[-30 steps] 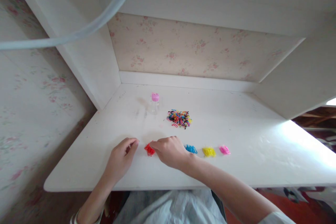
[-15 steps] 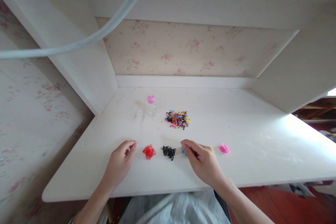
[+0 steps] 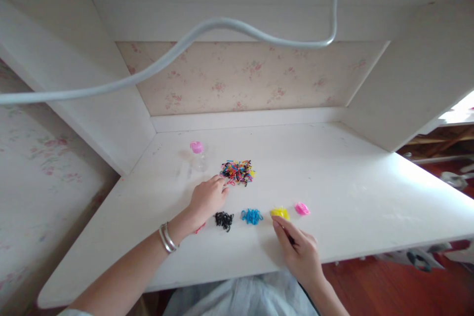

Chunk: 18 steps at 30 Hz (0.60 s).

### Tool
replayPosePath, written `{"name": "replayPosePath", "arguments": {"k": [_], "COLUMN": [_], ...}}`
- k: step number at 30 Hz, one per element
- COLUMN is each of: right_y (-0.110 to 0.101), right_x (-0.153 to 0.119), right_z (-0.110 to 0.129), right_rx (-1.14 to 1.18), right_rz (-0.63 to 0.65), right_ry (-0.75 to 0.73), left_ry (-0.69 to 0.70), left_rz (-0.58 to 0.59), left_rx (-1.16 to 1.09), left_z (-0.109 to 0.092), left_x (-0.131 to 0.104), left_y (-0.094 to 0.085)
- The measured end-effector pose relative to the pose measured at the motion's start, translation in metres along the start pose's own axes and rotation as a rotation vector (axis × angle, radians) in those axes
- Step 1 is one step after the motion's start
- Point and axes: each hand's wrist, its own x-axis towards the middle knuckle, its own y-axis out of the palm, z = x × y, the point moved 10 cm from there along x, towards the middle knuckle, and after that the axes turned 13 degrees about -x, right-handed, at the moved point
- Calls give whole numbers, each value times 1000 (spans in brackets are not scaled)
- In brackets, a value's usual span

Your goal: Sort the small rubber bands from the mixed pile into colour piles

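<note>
My left hand (image 3: pixel 210 197) reaches to the near left edge of a mixed pile of small coloured rubber bands (image 3: pixel 239 172). Its fingers are bent together at the pile, and what they grip, if anything, is hidden. Under its wrist, a bit of the red rubber bands (image 3: pixel 200 228) shows. My right hand (image 3: pixel 299 252) is closed in a pinch just in front of the yellow rubber bands (image 3: pixel 279 213); I cannot make out anything in its fingertips. Between the hands lie black rubber bands (image 3: pixel 224 220) and blue rubber bands (image 3: pixel 252 216). Pink rubber bands (image 3: pixel 302 208) lie farthest right.
A clear bottle with a pink cap (image 3: pixel 196 147) stands behind the mixed pile, to the left. All of this is on a white desk (image 3: pixel 351 197) with side panels and a back wall. A white cable (image 3: pixel 222 22) hangs across the upper view.
My left hand has moved from beside the red bands forward and right to the mixed pile. My right hand has shifted right, uncovering the blue bands. The view has tilted and turned slightly.
</note>
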Motion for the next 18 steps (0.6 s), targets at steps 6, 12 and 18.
{"name": "replayPosePath", "arguments": {"k": [6,12,18], "right_y": [0,2,3], "right_x": [-6,-7,-9], "right_z": [4,3,5], "right_rx": [17,9,-3], "right_rz": [9,20,22], "right_ry": [-74,-90,-112], "left_ry": [-15,-19,-9], "left_rz": [12,15,-20], "left_rx": [65,80,56], "left_z": [-1,-1,2], "left_x": [18,18,17], "left_y": [13,12,-2]}}
